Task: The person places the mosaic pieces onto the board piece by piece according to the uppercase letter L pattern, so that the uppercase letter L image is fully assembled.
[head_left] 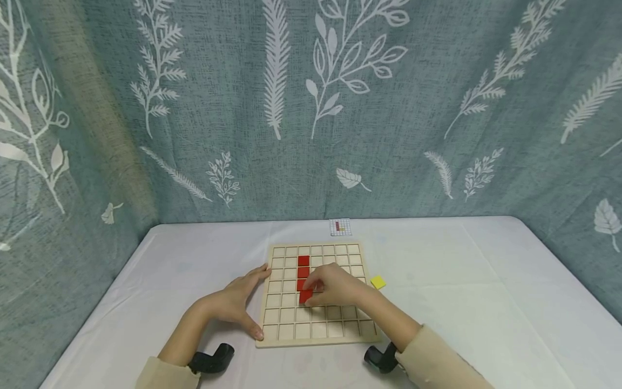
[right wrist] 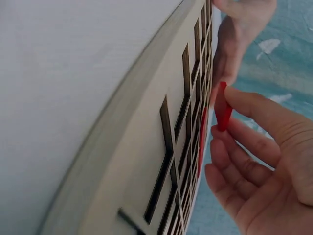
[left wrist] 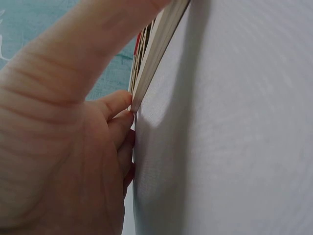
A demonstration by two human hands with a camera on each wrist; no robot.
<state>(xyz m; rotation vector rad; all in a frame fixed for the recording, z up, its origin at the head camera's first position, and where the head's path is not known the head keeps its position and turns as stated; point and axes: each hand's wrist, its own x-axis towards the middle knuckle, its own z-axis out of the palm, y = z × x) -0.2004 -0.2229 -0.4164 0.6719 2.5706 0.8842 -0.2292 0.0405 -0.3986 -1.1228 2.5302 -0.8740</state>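
A square wooden grid board (head_left: 318, 342) lies on the table, with several red square tiles (head_left: 303, 272) in a column left of its middle. Between thumb and fingers my right hand (head_left: 335, 285) pinches a red tile (right wrist: 223, 106), held at the lower end of that column. In the right wrist view this tile is tilted and just above the grid. My left hand (head_left: 235, 302) rests at the board's left edge, thumb at the near corner and fingers farther up. Seen from the left wrist, those fingertips (left wrist: 126, 100) touch the board's side (left wrist: 159, 49).
A yellow square tile (head_left: 378, 282) lies on the white tablecloth just right of the board. Behind the board is a small card (head_left: 340, 227) printed with a coloured grid. A green leaf-patterned curtain (head_left: 311, 178) hangs along the table's back and sides.
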